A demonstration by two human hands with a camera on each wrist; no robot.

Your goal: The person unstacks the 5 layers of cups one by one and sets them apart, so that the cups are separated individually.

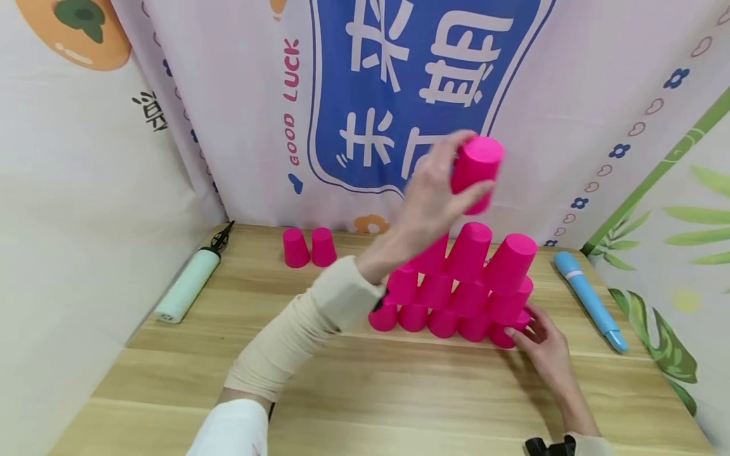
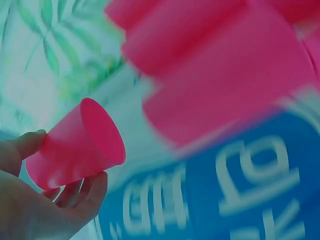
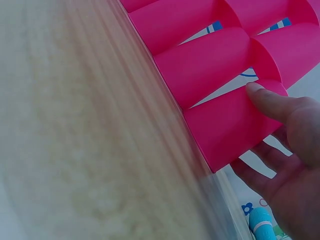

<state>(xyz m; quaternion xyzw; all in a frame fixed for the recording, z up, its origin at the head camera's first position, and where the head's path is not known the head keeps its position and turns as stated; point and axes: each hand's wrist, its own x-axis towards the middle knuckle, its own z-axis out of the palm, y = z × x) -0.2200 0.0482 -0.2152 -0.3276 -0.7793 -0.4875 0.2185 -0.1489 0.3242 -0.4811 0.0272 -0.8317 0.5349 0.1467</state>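
Above the pyramid [image 1: 456, 285] of pink cups, at its twelve o'clock, the left hand [image 1: 433, 190] pinches one cup [image 1: 476, 168] by its sides, mouth down. It looks light, thin and slippery, so a gentle grip at mid-wall suits it. At the stack's four o'clock, the right hand [image 1: 544, 345] rests relaxed fingers on the bottom corner cup [image 3: 232, 125].

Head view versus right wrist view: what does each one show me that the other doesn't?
Only the head view shows the left hand gripping a pink cup above the pyramid of pink cups, two spare pink cups at the back of the table, and a pale green pump. Only the right wrist view shows, close up, a fingertip resting on the end bottom cup. Both show the right hand, the pyramid's lower cups and the blue pump.
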